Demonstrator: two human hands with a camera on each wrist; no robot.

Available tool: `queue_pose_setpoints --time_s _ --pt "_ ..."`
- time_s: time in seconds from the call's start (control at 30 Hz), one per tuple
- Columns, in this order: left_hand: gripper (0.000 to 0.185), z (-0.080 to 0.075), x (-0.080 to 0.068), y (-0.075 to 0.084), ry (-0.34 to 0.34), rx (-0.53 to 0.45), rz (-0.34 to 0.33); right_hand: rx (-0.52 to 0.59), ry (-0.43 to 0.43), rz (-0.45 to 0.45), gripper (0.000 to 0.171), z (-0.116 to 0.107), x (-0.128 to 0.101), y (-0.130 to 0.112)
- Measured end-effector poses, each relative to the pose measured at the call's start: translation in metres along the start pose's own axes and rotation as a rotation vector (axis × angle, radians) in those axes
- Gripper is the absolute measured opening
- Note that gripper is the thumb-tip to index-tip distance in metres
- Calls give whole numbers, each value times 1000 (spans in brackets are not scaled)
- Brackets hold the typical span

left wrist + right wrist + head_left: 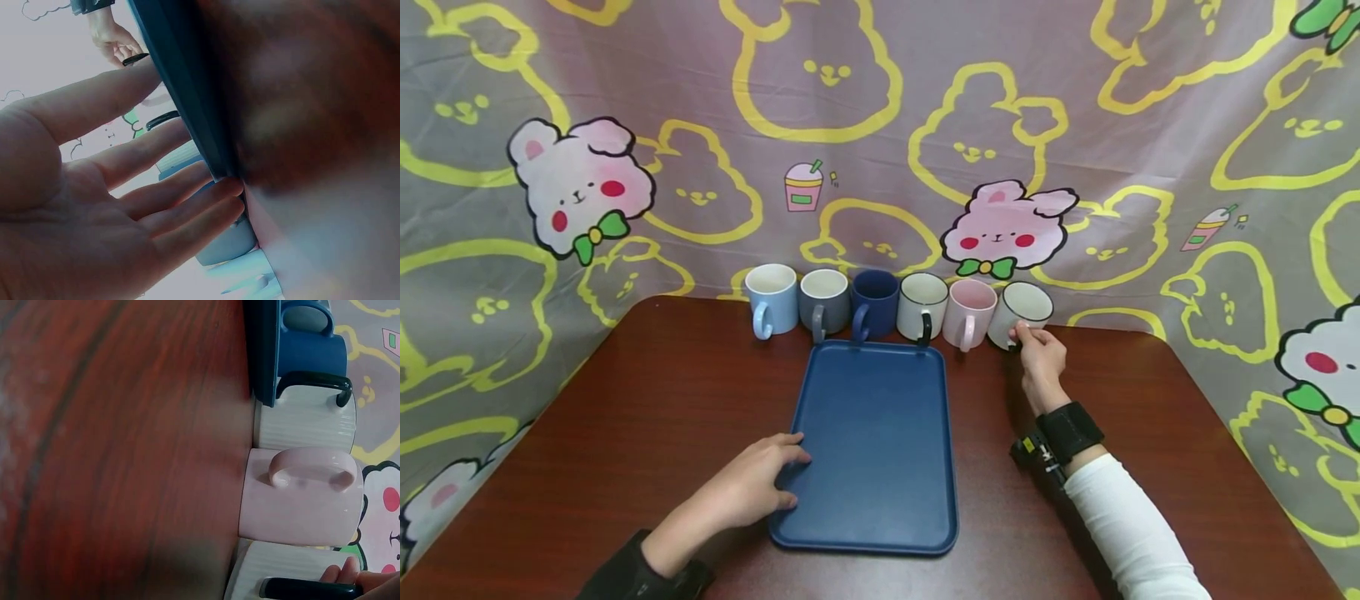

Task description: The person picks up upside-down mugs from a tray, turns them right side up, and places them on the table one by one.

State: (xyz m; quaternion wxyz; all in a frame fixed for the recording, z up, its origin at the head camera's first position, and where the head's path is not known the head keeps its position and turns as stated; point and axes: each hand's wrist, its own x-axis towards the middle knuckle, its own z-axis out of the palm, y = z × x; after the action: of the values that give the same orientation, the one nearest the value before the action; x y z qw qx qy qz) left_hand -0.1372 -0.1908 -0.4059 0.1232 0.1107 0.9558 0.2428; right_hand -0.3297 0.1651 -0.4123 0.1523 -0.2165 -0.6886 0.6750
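A patterned cloth backdrop (pixel 880 125), printed with yellow outlines and pink rabbits, is being shown hung behind and beside a dark red wooden table (pixel 625 417). One blue tray (pixel 880 433) is being shown lying flat at the table's middle. Six mugs are being shown in a row along the tray's far edge: light blue (pixel 771 298), grey (pixel 823 302), navy (pixel 874 302), white with black handle (pixel 922 306), pink (pixel 968 313), and a second white mug (pixel 1026 310) at the right end. The tray's near left edge is being touched by the left hand (pixel 760 483), fingers straight and slightly spread. The second white mug's black handle (pixel 309 588) is being pinched by the right hand (pixel 1041 354).
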Motion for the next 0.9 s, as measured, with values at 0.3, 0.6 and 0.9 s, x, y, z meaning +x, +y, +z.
queue_pose_setpoints --time_s 0.3,0.6,0.9 --pt "48 1 -1 -1 0 2 4 -50 -23 4 28 0 0 -2" --pt "50 3 -1 -1 4 0 -8 -135 -33 4 34 0 2 -5" --pt "49 2 0 -2 -9 -8 -9 -276 -62 -72 41 -2 6 -6"
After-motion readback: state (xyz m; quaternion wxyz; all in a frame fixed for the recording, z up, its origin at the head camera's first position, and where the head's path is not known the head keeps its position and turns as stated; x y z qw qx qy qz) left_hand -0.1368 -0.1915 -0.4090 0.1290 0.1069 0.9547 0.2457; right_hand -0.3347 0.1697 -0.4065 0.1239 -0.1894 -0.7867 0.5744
